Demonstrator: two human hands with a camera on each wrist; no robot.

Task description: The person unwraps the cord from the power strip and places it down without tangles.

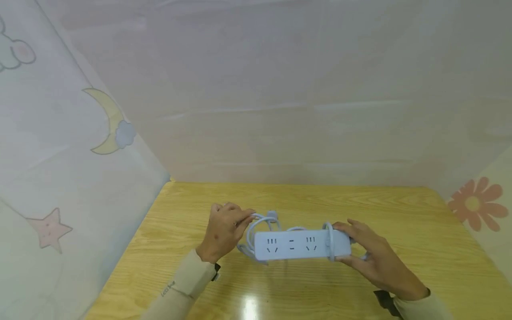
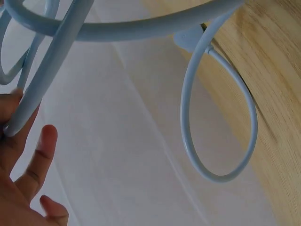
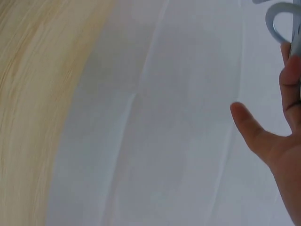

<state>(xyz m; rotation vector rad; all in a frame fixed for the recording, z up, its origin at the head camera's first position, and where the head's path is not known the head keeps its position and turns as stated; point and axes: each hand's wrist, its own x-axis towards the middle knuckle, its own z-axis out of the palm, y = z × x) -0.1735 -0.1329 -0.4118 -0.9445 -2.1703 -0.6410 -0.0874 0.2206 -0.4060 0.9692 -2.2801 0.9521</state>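
A white power strip [image 1: 286,246] is held up over the table, its socket face toward the head camera. My right hand [image 1: 374,255] grips its right end between thumb and fingers. Near that end, one turn of the white cable [image 1: 331,242] passes around the strip. At the strip's left end, my left hand [image 1: 225,229] pinches loops of the cable. The left wrist view shows the cable [image 2: 141,30] crossing close to the camera, with a hanging loop and the plug [image 2: 187,39] beyond. Only a sliver of the strip shows in the right wrist view.
A wooden table [image 1: 192,200] lies beneath the hands. Pale sheeting [image 1: 256,111] hangs behind it, and a printed sheet with a moon [image 1: 105,120] stands along the left. A printed flower [image 1: 476,204] is at the right.
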